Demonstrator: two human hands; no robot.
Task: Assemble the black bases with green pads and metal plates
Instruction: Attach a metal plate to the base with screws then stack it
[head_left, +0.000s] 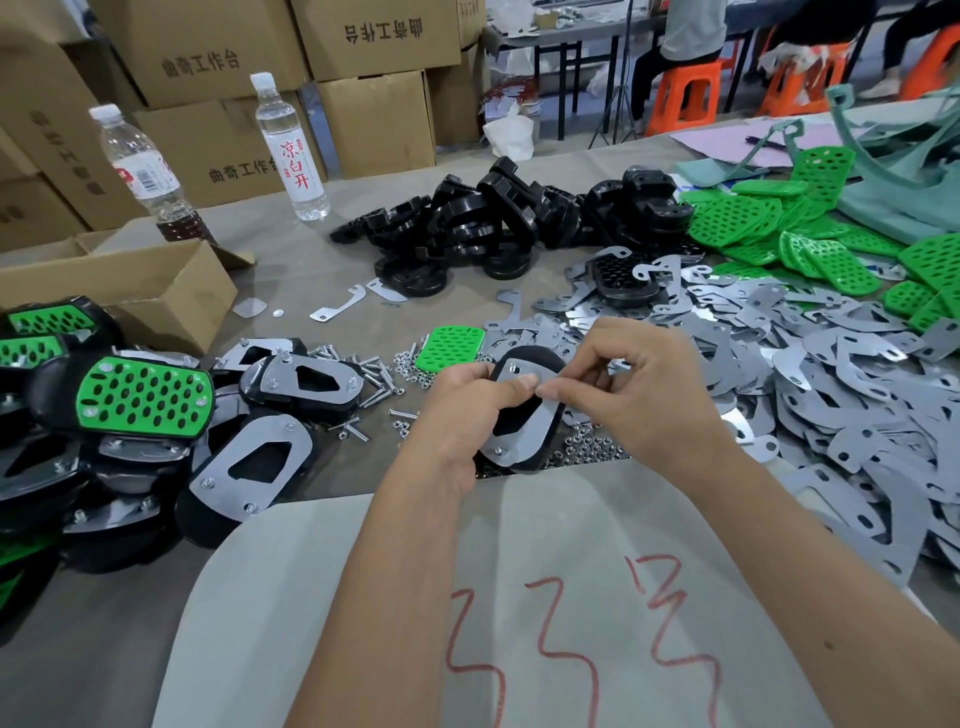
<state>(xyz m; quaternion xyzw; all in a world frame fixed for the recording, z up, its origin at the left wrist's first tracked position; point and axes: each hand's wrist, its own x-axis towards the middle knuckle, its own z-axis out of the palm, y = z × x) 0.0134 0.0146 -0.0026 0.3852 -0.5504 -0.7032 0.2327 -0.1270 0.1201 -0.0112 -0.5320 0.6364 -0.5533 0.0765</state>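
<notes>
At the centre of the frame a black base (524, 415) with a metal plate (535, 423) laid on it is held above the table (322, 260). The left hand (462, 410) grips its left edge with curled fingers, while the right hand (639, 384) pinches at the plate's upper part with thumb and fingertips. A lone green pad (451, 347) lies just behind. Loose plates (831, 374) spread across the right, black bases (509, 218) heap at upper centre, and finished pieces (145, 400) pile at left.

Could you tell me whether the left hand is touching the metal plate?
Touching: the head view shows the left hand with its fingers lying on the metal plate.
</notes>
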